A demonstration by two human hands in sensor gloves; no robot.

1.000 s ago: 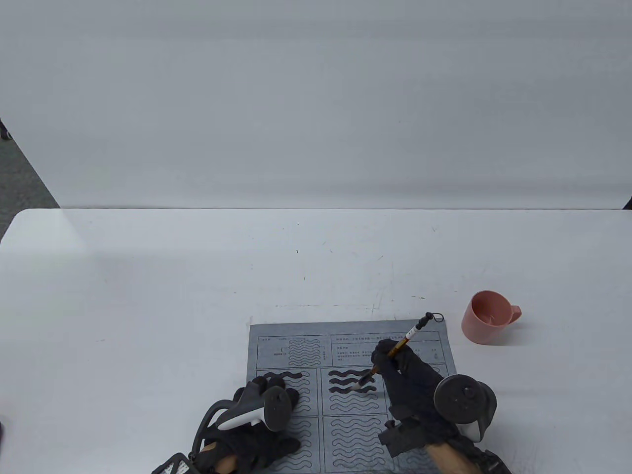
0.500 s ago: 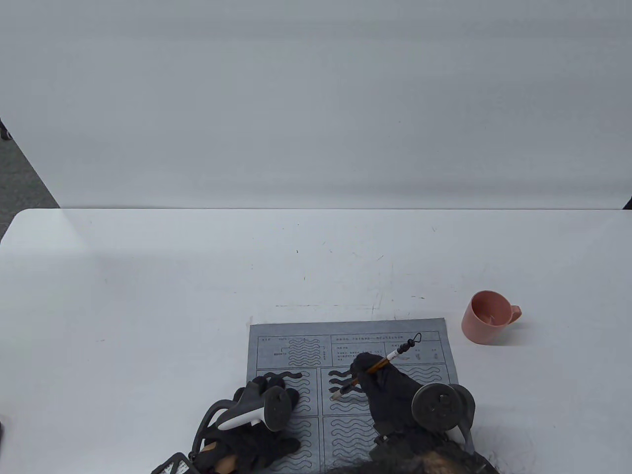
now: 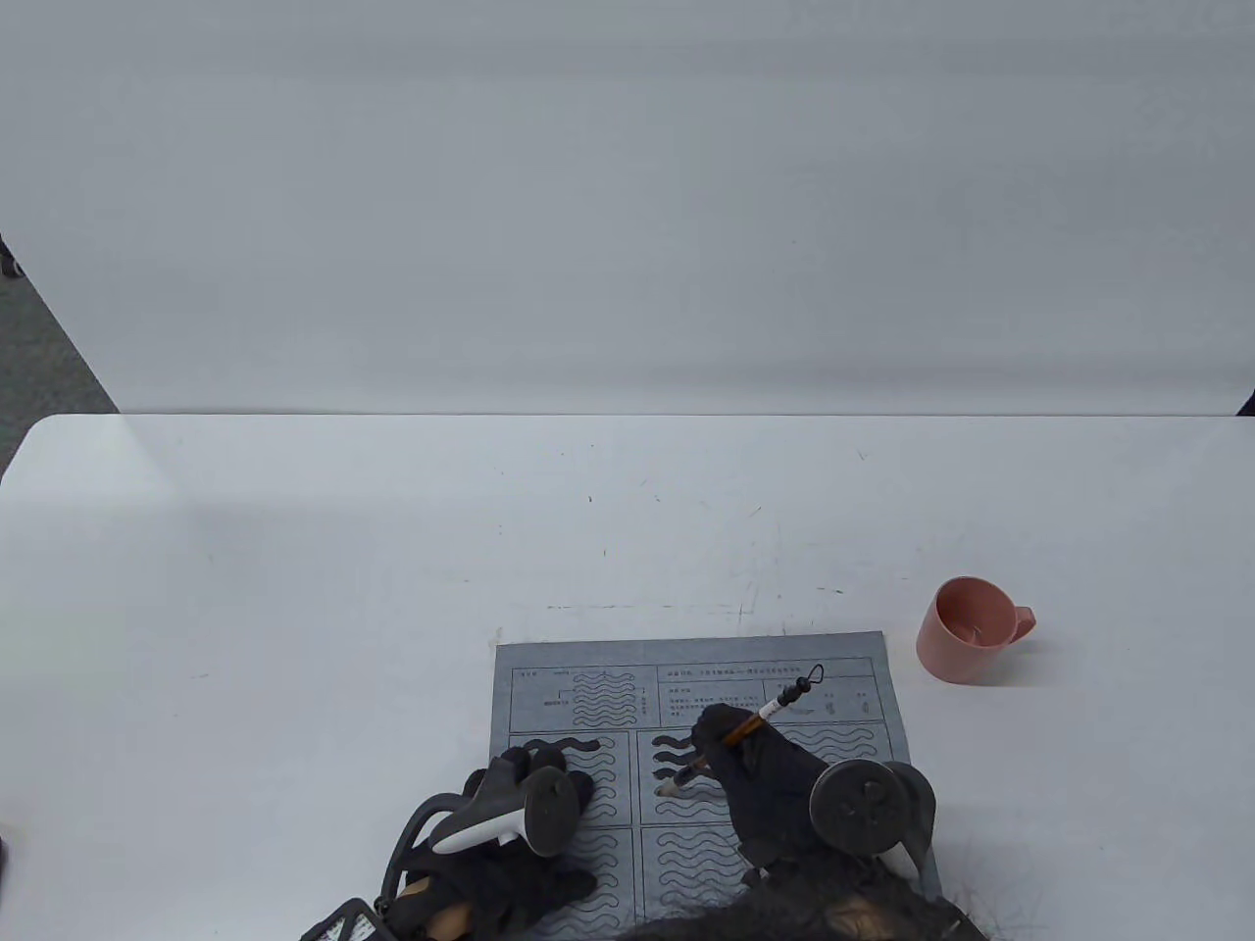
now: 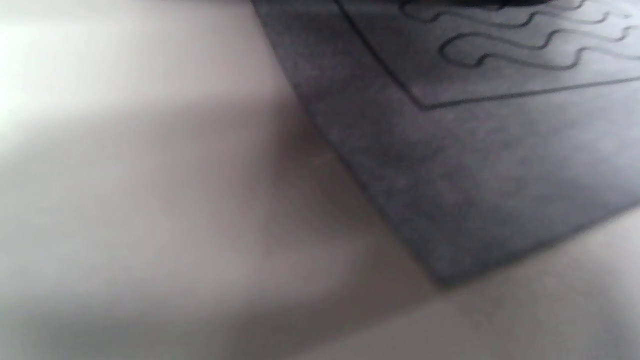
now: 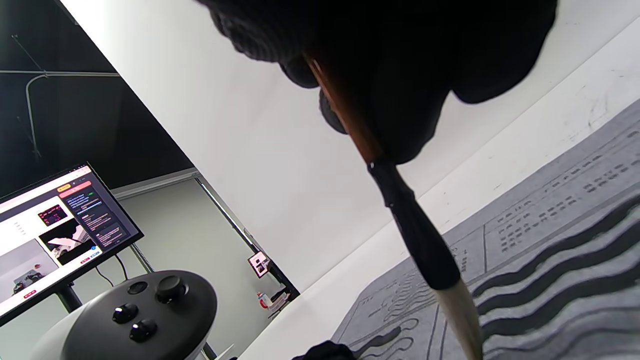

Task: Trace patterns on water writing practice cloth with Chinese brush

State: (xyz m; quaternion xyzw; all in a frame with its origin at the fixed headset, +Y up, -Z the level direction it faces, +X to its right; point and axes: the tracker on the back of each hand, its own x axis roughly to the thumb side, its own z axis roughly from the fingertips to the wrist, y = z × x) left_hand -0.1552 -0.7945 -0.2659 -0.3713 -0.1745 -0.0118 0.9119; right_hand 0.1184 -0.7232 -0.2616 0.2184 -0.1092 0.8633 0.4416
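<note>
A grey water writing cloth point(image 3: 598, 667) with printed wave outlines lies at the table's front edge; it also shows in the left wrist view point(image 4: 475, 175) and the right wrist view point(image 5: 560, 280). My right hand point(image 3: 755, 760) grips a Chinese brush point(image 3: 750, 725). Its white tip point(image 3: 670, 784) is down at the left end of the wave rows in the upper middle panel, where several rows are dark and wet. The brush point(image 5: 415, 235) slants down in the right wrist view. My left hand point(image 3: 529, 784) rests flat on the cloth's left panels.
A pink cup point(image 3: 966, 629) stands on the white table point(image 3: 294, 549) right of the cloth. Dark hair point(image 3: 814, 907) shows at the bottom edge. A monitor point(image 5: 55, 235) stands off the table in the right wrist view.
My right hand and the brush moved left across the middle panel, from its right side to its left end. The left hand has not moved.
</note>
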